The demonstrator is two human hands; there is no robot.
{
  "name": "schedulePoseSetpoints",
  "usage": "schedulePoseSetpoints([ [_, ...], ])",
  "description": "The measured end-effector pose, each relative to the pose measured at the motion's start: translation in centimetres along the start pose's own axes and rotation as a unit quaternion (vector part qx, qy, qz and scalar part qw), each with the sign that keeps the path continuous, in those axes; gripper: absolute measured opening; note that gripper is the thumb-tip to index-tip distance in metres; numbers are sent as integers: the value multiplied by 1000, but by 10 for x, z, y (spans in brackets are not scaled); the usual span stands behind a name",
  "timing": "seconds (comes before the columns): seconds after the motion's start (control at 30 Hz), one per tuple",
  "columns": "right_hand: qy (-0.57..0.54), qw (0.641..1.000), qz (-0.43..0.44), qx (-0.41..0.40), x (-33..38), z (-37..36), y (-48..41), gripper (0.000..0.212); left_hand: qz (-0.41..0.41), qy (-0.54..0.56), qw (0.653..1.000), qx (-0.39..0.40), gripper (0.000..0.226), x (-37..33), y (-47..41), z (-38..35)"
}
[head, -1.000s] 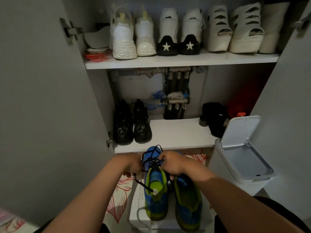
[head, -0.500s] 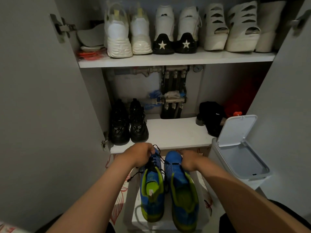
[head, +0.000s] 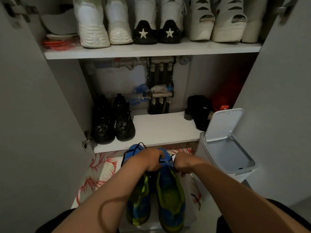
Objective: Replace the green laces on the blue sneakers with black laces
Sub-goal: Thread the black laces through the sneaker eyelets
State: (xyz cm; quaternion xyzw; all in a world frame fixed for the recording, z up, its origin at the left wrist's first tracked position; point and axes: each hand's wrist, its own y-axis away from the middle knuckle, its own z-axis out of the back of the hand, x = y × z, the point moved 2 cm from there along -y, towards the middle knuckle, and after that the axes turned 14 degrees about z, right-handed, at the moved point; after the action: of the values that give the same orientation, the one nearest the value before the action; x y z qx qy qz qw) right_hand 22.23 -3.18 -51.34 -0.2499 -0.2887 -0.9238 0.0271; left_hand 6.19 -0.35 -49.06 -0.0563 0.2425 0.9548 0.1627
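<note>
Two blue sneakers with lime-green linings stand side by side, toes away from me, on a white box (head: 188, 207). The left sneaker (head: 138, 204) carries a black lace (head: 125, 155) whose loops hang loose over its toe. My left hand (head: 149, 160) reaches across and pinches black lace at the toe end of the right sneaker (head: 170, 194). My right hand (head: 182, 163) grips the lace on that shoe's right side, fingers curled. The lacing under both hands is hidden. No green lace is visible.
An open shoe cupboard faces me: black boots (head: 112, 120) on the lower shelf (head: 159, 130), white shoes (head: 104, 22) on the upper one. A white bin with raised lid (head: 225, 148) stands right of the sneakers. Cupboard doors flank both sides. A red-patterned mat (head: 99, 172) covers the floor.
My left hand has left the left sneaker's lace and moved right onto the right sneaker's toe. My right hand stayed on the right sneaker and closed on its lace. The camera moved closer.
</note>
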Motion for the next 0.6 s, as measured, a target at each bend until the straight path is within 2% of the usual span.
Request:
schedulePoseSetpoints([
  [0.1, -2, 1000, 19, -9, -6, 2, -2, 16, 12, 7, 1000, -3, 51, -2, -5, -1],
  [0.2, -108, 988, 79, -79, -12, -1, -10, 56, 13, -3, 1000, -16, 50, -6, -9, -2],
  [0.23, -149, 980, 102, -84, -10, -3, -12, 59, 15, -3, 1000, -18, 50, -6, -10, -2],
  [0.3, -201, 968, 111, -98, -9, -6, -21, 56, 25, 14, 999, -16, 50, -4, -11, 0],
  [0.43, -263, 948, 68, -169, -3, -8, -27, 19, 39, 86, 996, 9, 43, 8, -13, 5],
  [0.53, -309, 927, 47, -208, -1, -7, -28, 24, 37, 130, 991, 15, 38, 20, -12, 8],
  [0.6, -370, 897, 49, -238, 7, -1, -23, 23, 34, 149, 988, -9, 37, 26, -12, 13],
])
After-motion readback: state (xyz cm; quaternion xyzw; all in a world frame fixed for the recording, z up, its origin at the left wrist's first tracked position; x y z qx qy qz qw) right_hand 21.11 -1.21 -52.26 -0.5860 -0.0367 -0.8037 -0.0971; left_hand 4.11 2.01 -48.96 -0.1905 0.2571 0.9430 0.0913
